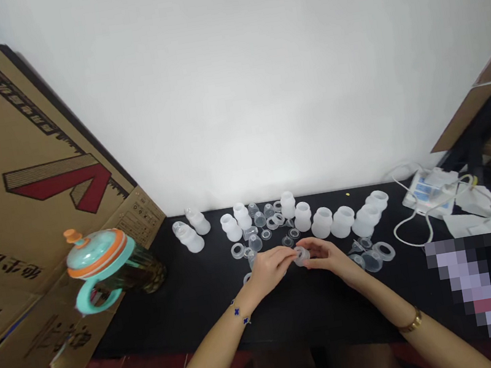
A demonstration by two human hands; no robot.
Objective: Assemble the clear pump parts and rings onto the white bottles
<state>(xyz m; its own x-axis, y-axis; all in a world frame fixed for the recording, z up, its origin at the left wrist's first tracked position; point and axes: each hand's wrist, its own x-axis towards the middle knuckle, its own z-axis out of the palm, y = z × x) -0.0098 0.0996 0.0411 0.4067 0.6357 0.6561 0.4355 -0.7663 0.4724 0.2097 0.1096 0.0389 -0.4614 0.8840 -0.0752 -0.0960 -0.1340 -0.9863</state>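
Note:
My left hand (pixel 274 268) and my right hand (pixel 328 256) meet over the middle of the black table, both closed on a small translucent ring-like part (pixel 301 255) between their fingertips. Behind them stand several open white bottles (pixel 321 222). Clear nipples (pixel 259 218) and flat rings (pixel 238 250) lie scattered among the bottles. More clear parts (pixel 372 260) lie beside my right wrist. At the left, two white bottles (pixel 192 240) carry clear tops.
A teal-lidded jug (pixel 140 269) stands at the left by a large cardboard box (pixel 35 180). At the right lie white cables (pixel 412 220), a blue-and-white package (pixel 428 189) and white paper (pixel 479 221). A white wall (pixel 257 82) rises behind the table (pixel 201 315).

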